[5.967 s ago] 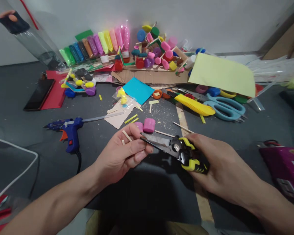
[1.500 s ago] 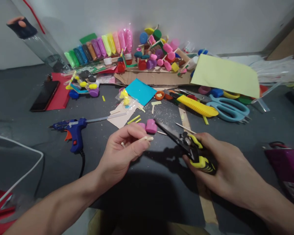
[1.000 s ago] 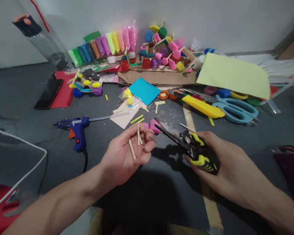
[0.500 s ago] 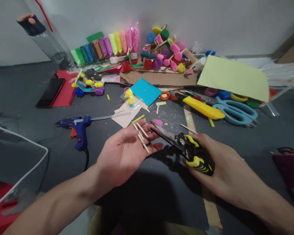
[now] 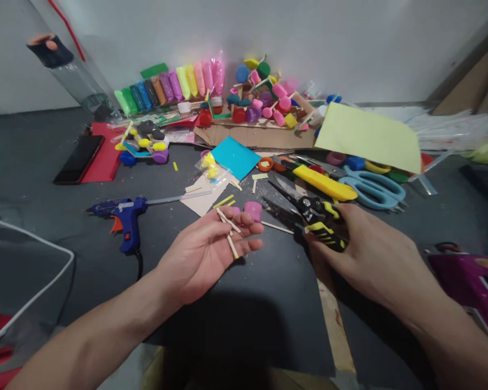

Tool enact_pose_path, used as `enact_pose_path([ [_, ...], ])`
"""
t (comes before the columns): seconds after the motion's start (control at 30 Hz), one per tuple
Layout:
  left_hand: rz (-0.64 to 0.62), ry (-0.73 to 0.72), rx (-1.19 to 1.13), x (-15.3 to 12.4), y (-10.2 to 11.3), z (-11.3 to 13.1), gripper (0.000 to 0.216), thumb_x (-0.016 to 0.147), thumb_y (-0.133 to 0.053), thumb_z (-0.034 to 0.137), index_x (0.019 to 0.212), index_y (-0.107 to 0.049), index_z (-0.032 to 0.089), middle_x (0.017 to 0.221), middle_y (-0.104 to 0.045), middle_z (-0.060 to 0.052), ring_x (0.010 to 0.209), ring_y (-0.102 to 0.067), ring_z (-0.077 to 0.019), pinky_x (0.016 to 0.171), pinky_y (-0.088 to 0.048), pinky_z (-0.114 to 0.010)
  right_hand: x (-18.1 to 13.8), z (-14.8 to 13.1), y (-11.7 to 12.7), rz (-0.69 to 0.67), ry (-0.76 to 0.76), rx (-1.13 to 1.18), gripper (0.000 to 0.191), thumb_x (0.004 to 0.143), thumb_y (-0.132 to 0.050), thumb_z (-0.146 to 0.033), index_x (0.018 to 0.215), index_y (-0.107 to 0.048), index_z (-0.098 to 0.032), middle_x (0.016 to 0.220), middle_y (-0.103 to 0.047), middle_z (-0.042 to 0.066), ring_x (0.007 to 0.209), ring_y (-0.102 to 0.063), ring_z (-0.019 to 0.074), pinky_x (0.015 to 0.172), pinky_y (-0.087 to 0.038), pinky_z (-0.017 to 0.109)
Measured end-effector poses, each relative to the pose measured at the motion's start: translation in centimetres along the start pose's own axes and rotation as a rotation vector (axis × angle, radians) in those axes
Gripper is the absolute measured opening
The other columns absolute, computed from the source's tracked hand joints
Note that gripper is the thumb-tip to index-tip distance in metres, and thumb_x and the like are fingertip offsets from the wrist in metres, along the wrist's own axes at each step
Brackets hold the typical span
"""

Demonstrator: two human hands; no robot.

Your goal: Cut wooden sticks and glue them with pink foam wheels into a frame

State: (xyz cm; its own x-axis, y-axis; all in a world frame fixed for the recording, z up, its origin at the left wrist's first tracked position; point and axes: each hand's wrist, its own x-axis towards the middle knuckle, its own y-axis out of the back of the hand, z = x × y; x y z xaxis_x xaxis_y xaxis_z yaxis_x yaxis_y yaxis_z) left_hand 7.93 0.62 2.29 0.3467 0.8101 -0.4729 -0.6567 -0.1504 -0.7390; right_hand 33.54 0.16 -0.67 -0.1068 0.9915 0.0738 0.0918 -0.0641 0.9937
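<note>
My left hand (image 5: 205, 252) lies palm up over the dark mat, fingers stretched out, with a few short wooden stick pieces (image 5: 229, 230) resting across the fingers. My right hand (image 5: 361, 249) grips the black and yellow handles of a pair of snips (image 5: 309, 208), whose blades point up and left, low over the mat. A pink cap (image 5: 252, 210) sits on the mat just beyond my left fingertips. A thin wooden stick (image 5: 277, 227) lies between the two hands.
A blue glue gun (image 5: 120, 214) lies at the left with its cord. Further back are a yellow utility knife (image 5: 323, 182), blue scissors (image 5: 374, 188), a cyan paper square (image 5: 235, 157), a yellow sheet (image 5: 368, 135), clay packs (image 5: 171, 86) and a phone (image 5: 78, 158).
My left hand went from pinching a stick to lying flat with the cut pieces on it. My right hand has carried the snips away from the left hand, rightward and further back.
</note>
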Motion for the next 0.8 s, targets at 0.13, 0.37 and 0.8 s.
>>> enact_pose_path([
  [0.13, -0.013, 0.048, -0.014, 0.4, 0.3, 0.1, 0.034, 0.104, -0.039, 0.02, 0.091, -0.067, 0.007, 0.099, -0.073, -0.014, 0.093, -0.076, -0.0238, 0.082, -0.064, -0.038, 0.6, 1.2, -0.6, -0.054, -0.042, -0.143, 0.05, 0.088, -0.051, -0.069, 0.093, -0.054, -0.019, 0.083, -0.07, 0.017, 0.076, -0.069, 0.0396, 0.055, -0.041, 0.04],
  [0.37, -0.091, 0.063, -0.049, 0.3, 0.6, 0.2, 0.038, 0.105, -0.039, 0.026, 0.096, -0.07, 0.007, 0.117, -0.073, -0.017, 0.109, -0.072, -0.0276, 0.092, -0.06, -0.039, 0.2, 2.3, -0.2, 0.163, 0.208, -0.222, 0.06, 0.094, -0.043, -0.069, 0.105, -0.063, -0.014, 0.094, -0.067, 0.019, 0.086, -0.065, 0.0391, 0.066, -0.05, 0.048],
  [0.8, -0.133, 0.15, -0.139, 0.1, 0.7, -0.9, 0.041, 0.107, -0.035, 0.032, 0.097, -0.067, 0.009, 0.091, -0.071, -0.01, 0.08, -0.07, -0.0159, 0.076, -0.056, -0.028, -0.7, -9.2, 2.0, 0.235, 0.686, 0.286, 0.016, 0.097, -0.062, -0.033, 0.09, -0.062, -0.018, 0.096, -0.069, 0.011, 0.083, -0.057, 0.0239, 0.074, -0.049, 0.04],
])
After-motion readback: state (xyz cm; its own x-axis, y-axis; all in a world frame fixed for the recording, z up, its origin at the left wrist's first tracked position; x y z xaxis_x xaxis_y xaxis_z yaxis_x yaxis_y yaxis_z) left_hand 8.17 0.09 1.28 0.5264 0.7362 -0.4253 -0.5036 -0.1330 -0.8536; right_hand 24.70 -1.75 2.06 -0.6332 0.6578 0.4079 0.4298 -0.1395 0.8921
